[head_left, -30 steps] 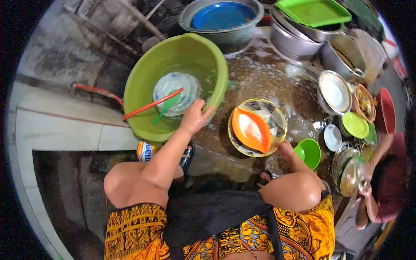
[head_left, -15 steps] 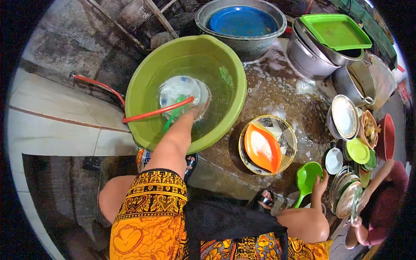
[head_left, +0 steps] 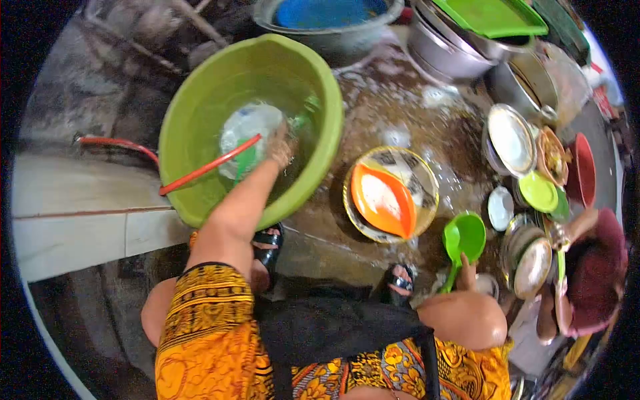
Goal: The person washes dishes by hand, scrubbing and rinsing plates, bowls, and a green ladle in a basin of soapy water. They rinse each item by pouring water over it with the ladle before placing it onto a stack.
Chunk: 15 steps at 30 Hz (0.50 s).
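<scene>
Plainly, the left hand (head_left: 281,151) is down in the tub (head_left: 333,120), at the edge of the plates (head_left: 248,125); whether its fingers grip one, I can't tell. The right hand (head_left: 465,275) is at the dipper (head_left: 467,237), near the orange bowl (head_left: 405,220), its grip unclear too. Slick plates could slide if nudged, and a bump could dislodge the hose (head_left: 213,163)

White round dishes (head_left: 248,123) in round olive plastic tub (head_left: 193,93), left. Right of tub: orange leaf-shaped bowl (head_left: 401,217) inside round yellow-rimmed basin (head_left: 424,181). Green plastic dipper (head_left: 471,235) right of basin, nearer person. Behind tub, rightward: round grey metal pot (head_left: 333,45).
</scene>
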Each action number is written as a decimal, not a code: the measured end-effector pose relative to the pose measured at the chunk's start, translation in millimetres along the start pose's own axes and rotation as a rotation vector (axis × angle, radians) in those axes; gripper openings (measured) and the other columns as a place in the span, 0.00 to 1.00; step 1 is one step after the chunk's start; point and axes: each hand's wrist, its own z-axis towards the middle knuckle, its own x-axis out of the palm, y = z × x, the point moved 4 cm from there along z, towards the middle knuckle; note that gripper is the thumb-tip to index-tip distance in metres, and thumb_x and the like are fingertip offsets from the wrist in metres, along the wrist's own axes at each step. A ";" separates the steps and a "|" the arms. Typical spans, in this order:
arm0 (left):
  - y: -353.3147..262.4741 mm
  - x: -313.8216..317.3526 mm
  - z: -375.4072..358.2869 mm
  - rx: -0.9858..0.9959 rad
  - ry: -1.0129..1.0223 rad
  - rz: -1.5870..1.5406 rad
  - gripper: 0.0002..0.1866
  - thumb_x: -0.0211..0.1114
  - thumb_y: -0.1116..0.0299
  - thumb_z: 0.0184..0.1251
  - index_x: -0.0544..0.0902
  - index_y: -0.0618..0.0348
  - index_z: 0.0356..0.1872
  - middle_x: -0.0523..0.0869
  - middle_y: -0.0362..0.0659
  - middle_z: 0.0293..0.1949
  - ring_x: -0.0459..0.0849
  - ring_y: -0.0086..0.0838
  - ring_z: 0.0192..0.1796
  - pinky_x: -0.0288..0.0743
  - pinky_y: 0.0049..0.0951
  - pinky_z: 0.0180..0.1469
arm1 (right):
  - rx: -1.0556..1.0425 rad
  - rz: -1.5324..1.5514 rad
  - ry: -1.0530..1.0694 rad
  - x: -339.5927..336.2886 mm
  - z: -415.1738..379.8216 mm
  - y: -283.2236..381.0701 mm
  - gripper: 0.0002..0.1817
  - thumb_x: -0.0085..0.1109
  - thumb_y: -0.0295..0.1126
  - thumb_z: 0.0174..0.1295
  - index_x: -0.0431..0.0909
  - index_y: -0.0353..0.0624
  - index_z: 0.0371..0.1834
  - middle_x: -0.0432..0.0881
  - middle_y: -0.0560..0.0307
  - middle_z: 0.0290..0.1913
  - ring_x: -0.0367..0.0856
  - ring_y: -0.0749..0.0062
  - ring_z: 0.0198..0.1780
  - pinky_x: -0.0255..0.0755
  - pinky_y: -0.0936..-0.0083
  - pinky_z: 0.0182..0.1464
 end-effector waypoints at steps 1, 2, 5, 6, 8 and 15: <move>6.3 1.2 3.7 -0.038 0.008 -0.263 0.25 0.54 0.52 0.63 0.69 0.51 0.59 0.74 0.57 0.51 0.74 0.48 0.52 0.69 0.39 0.52 | 0.210 0.163 0.021 7.7 -12.4 7.6 0.17 0.54 0.38 0.63 0.68 0.45 0.51 0.76 0.59 0.37 0.75 0.69 0.31 0.72 0.69 0.29; 12.2 -2.4 7.5 -0.078 0.006 -0.526 0.22 0.55 0.53 0.63 0.75 0.54 0.53 0.80 0.56 0.43 0.79 0.48 0.45 0.72 0.39 0.47 | 0.421 0.269 0.111 24.2 -32.0 27.1 0.15 0.54 0.39 0.63 0.70 0.44 0.49 0.77 0.59 0.33 0.76 0.68 0.30 0.73 0.68 0.30; 27.7 -28.2 14.6 -0.290 0.216 -1.087 0.19 0.54 0.54 0.64 0.81 0.61 0.39 0.83 0.53 0.29 0.82 0.45 0.35 0.73 0.40 0.38 | 0.462 0.169 0.077 28.7 -28.7 13.4 0.13 0.54 0.37 0.62 0.71 0.42 0.44 0.76 0.57 0.26 0.76 0.70 0.26 0.72 0.72 0.29; 35.4 -26.7 11.7 -0.495 0.309 -1.379 0.20 0.54 0.54 0.65 0.81 0.64 0.33 0.83 0.52 0.24 0.82 0.43 0.31 0.73 0.39 0.35 | 0.453 0.170 0.081 35.9 -29.6 24.3 0.13 0.54 0.37 0.62 0.71 0.42 0.44 0.76 0.57 0.26 0.76 0.70 0.26 0.72 0.72 0.29; 24.6 -91.7 1.3 -0.587 0.347 -1.377 0.23 0.52 0.52 0.66 0.80 0.67 0.34 0.83 0.53 0.25 0.82 0.44 0.32 0.73 0.39 0.37 | 0.217 -0.059 -0.155 49.2 -34.9 58.2 0.15 0.54 0.38 0.61 0.73 0.37 0.43 0.77 0.54 0.25 0.76 0.69 0.25 0.71 0.72 0.28; -35.3 -180.5 -29.3 -0.324 0.350 -1.103 0.36 0.44 0.37 0.64 0.79 0.66 0.44 0.79 0.56 0.46 0.76 0.47 0.52 0.67 0.43 0.55 | -0.588 -0.278 0.189 168.1 -10.0 226.7 0.23 0.57 0.30 0.56 0.66 0.31 0.53 0.79 0.48 0.44 0.77 0.61 0.44 0.69 0.68 0.48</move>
